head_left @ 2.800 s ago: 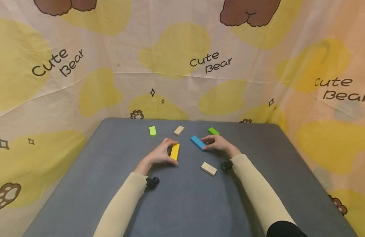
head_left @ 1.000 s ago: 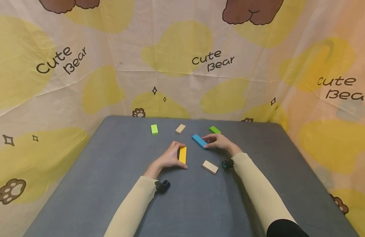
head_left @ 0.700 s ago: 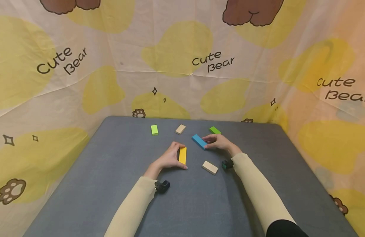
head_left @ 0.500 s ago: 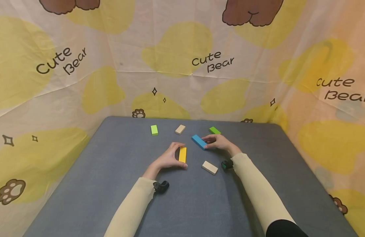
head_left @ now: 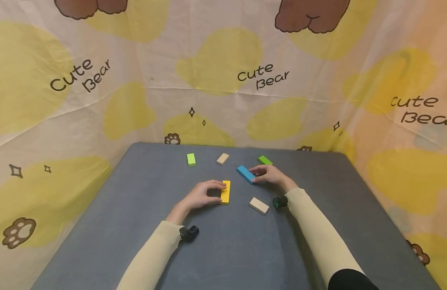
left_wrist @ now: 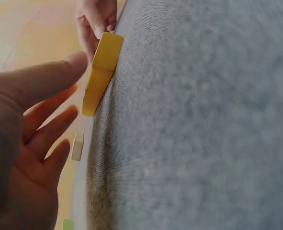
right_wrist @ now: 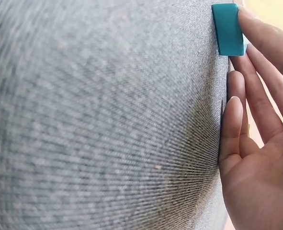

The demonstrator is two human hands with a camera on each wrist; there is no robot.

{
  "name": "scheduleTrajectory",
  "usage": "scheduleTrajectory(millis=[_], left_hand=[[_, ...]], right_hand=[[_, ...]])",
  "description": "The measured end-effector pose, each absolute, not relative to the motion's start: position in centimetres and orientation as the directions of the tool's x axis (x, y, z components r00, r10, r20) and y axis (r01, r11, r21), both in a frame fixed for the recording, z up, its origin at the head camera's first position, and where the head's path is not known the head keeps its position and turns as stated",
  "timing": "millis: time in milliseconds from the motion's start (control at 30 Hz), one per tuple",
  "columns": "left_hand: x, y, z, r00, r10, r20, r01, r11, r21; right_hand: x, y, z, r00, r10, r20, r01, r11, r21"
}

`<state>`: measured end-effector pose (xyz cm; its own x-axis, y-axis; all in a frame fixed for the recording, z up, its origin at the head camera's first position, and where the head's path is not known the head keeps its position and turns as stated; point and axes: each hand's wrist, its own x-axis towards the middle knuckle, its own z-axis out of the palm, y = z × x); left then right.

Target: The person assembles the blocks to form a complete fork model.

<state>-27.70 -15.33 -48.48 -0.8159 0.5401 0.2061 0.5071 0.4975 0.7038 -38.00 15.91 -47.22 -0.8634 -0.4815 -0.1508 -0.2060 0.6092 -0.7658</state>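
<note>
My left hand (head_left: 199,195) is at the yellow block (head_left: 226,196), fingers apart.
My right hand (head_left: 270,175) pinches one end of the blue block (head_left: 244,173) on the grey surface (head_left: 227,245).

left sleeve (head_left: 151,253) cropped, blue block (head_left: 244,173) perhaps part-hidden

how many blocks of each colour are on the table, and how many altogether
green blocks: 2
plain wood blocks: 2
blue block: 1
yellow block: 1
total: 6
</note>
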Motion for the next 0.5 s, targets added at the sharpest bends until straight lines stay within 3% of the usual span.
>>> scheduleTrajectory(millis=[500], left_hand=[[-27.52, -15.18, -48.16, -0.813, 0.57, 0.122, 0.492, 0.559, 0.667]], right_hand=[[-37.94, 14.94, -47.01, -0.87, -0.477, -0.123, -0.248, 0.64, -0.727]])
